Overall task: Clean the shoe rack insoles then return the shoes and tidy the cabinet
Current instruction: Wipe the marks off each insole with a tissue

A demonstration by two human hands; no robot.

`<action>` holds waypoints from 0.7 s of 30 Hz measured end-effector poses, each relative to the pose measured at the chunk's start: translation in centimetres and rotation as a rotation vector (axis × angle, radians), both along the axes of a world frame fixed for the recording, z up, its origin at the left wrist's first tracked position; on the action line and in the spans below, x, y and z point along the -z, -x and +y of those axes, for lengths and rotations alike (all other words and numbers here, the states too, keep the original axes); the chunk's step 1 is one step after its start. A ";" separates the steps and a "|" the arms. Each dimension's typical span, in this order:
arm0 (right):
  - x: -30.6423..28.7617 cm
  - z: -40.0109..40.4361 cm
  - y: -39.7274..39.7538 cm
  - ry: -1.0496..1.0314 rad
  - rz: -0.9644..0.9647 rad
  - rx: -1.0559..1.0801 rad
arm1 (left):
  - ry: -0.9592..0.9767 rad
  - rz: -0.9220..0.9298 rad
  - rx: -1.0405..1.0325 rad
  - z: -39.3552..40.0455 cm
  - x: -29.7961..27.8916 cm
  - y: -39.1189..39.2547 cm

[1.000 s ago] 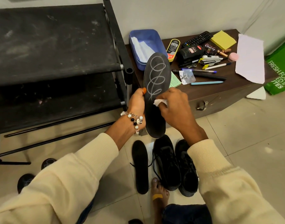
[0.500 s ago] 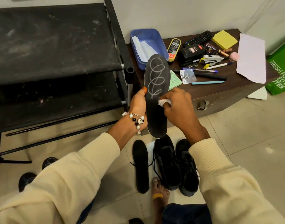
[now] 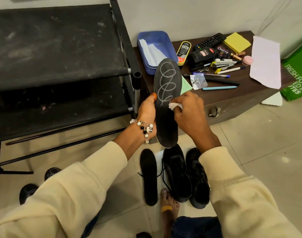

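My left hand [image 3: 147, 109] grips a black insole [image 3: 167, 93] by its left edge and holds it upright; white looping scribbles mark its upper half. My right hand [image 3: 188, 111] pinches a small white wipe [image 3: 174, 105] and presses it on the insole's right edge, just below the scribbles. On the floor below lie a second black insole [image 3: 149, 176] and a pair of black shoes [image 3: 186, 174] side by side. The black shoe rack [image 3: 61, 48] stands at left with dusty, bare fabric shelves.
A brown cabinet [image 3: 232, 100] at right carries a blue tray [image 3: 155, 48] with white sheets, shoe polish, a remote, pens, yellow sticky notes and a paper sheet. A green bag [image 3: 297, 74] stands far right. My bare foot [image 3: 169, 203] and more dark footwear [image 3: 29, 192] rest on the tiled floor.
The right hand with the wipe has slid a little along the insole's right edge. The insole and my left hand stay almost where they were.
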State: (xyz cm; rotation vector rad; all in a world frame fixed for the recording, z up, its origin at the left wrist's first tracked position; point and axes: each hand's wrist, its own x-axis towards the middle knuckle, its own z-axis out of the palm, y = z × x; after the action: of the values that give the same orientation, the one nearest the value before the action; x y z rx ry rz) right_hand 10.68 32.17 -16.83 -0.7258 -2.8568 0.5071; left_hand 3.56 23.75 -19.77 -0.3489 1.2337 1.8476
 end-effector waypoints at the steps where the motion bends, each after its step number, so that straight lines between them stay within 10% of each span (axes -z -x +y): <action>1: 0.0 -0.1 0.0 -0.007 0.001 0.016 | 0.005 0.009 0.000 0.0 0.1 0.0; 13: -1.4 0.0 -0.8 0.254 -0.038 -0.383 | 0.027 -0.059 0.004 -0.4 -0.3 0.8; 21: -0.5 0.0 -0.5 0.025 -0.039 -0.189 | 0.033 -0.038 0.025 -0.6 -0.3 1.0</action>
State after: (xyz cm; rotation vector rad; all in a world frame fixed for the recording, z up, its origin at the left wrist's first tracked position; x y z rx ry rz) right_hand 11.13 32.18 -16.36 -0.4766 -2.9769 0.5608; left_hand 2.59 23.10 -19.50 -0.3838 1.2382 1.7937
